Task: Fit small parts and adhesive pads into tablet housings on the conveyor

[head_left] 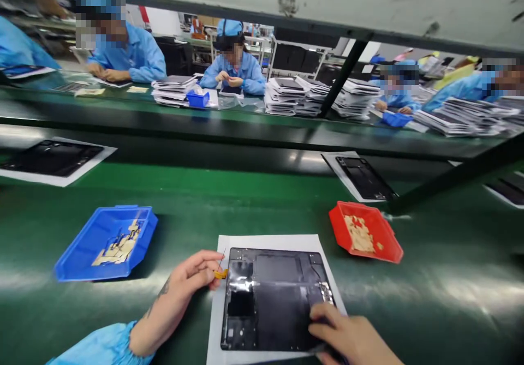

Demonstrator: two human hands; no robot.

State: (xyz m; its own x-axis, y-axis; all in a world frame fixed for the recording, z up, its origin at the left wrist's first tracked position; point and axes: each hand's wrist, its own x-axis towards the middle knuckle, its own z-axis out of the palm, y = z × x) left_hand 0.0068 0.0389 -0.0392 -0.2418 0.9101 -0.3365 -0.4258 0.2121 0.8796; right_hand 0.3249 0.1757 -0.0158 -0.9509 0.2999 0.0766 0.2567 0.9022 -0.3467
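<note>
A black tablet-like housing (280, 299) lies on a white sheet (270, 241) in front of me. At its upper left edge, my left hand (200, 272) pinches a small orange-yellow piece (221, 274) with a thin dark strand rising from it. Over the housing's lower right corner is my right hand (344, 332), its fingers curled around a dark, slim object that is blurred and partly hidden.
A blue tray (69, 264) with cream and dark pieces stands left; a red tray (388, 239) with cream pieces stands right. Farther back are housings on sheets (53, 157) (364, 178), a slanted dark post (462, 171), paper stacks (286, 95) and people in blue.
</note>
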